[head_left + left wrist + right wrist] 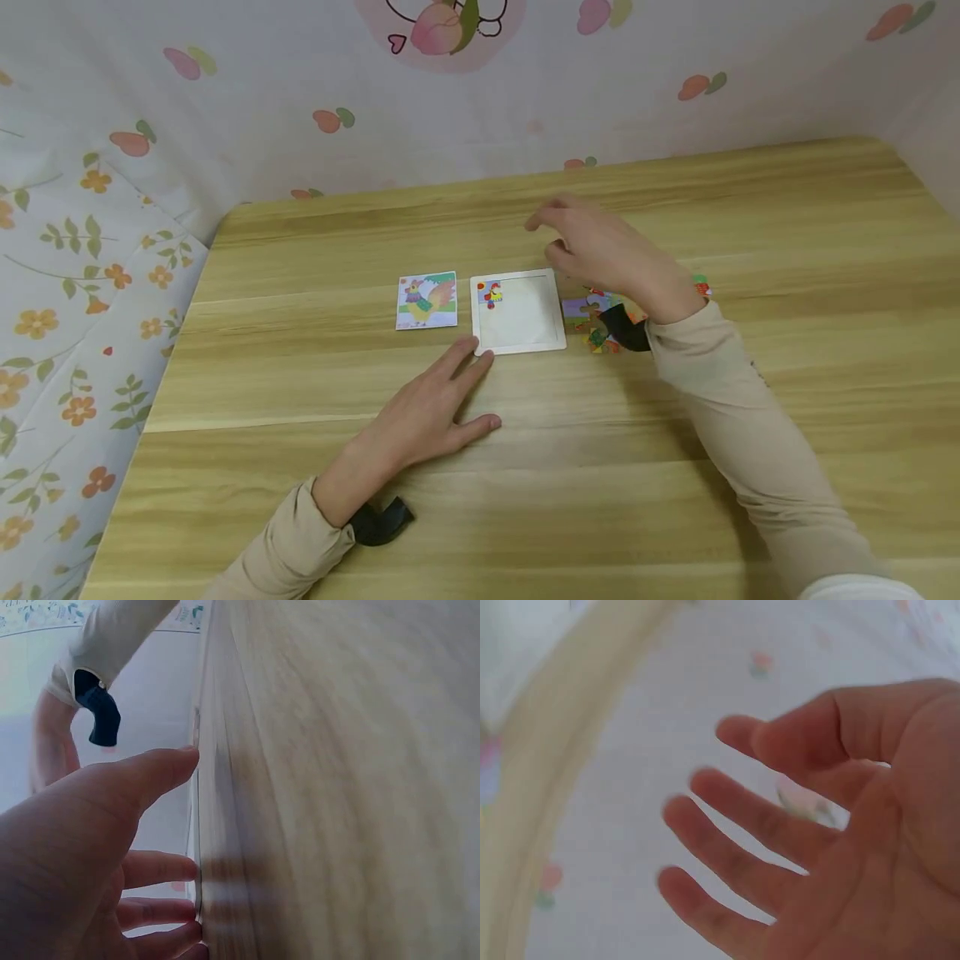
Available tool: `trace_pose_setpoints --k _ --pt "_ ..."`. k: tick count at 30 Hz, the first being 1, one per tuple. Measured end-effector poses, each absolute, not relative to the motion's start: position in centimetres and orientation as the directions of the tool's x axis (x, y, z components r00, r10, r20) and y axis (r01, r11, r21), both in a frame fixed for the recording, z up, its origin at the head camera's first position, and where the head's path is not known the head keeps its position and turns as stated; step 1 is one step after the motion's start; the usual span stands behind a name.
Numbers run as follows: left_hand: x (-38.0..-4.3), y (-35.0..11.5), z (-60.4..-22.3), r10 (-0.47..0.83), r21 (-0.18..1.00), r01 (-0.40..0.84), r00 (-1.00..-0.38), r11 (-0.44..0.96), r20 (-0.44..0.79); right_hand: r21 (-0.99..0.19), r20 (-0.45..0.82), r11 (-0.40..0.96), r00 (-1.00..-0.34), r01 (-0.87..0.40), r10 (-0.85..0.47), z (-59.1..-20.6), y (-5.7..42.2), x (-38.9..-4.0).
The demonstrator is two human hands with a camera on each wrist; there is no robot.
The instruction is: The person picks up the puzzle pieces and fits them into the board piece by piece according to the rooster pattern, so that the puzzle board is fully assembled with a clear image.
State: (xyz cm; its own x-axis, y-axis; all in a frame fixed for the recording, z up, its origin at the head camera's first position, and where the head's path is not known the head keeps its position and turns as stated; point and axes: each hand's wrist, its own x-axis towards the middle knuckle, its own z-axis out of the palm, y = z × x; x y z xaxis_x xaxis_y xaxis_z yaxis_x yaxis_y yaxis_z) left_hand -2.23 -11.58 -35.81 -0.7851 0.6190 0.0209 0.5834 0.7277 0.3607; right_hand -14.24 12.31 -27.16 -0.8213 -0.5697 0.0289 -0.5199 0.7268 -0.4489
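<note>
A white square puzzle frame (517,347) lies on the table, with a jigsaw piece (491,295) showing a rooster's head in its upper left corner. My left hand (423,410) rests palm down, its fingertips at the frame's lower left corner and the thumb spread to the right. Raised above the table, to the frame's upper right, my right hand (606,252) has loosely bent fingers and holds nothing; its bare palm (870,855) shows in the right wrist view. Several colourful jigsaw pieces (576,310) lie right of the frame, partly hidden under the right hand and wrist.
A picture card (426,302) of a rooster lies left of the frame. The wooden table (285,350) ends at the back against a white fruit-patterned cloth (247,100). Floral fabric (67,350) hangs along the left side. Black straps (381,523) stick out from both wrists.
</note>
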Motion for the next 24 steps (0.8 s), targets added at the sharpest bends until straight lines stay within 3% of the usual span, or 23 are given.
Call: trace_pose_setpoints --k 11,24 --pt "-2.3 -11.5 -35.9 0.620 0.359 0.580 -0.785 0.731 0.004 -0.430 -0.145 0.800 -0.843 -0.418 -0.518 -26.3 18.8 -15.2" --pt "-2.3 -11.6 -35.6 0.619 0.359 0.581 -0.785 0.731 0.009 -0.418 -0.207 0.823 -0.841 -0.386 -0.500 -27.2 19.0 -15.3"
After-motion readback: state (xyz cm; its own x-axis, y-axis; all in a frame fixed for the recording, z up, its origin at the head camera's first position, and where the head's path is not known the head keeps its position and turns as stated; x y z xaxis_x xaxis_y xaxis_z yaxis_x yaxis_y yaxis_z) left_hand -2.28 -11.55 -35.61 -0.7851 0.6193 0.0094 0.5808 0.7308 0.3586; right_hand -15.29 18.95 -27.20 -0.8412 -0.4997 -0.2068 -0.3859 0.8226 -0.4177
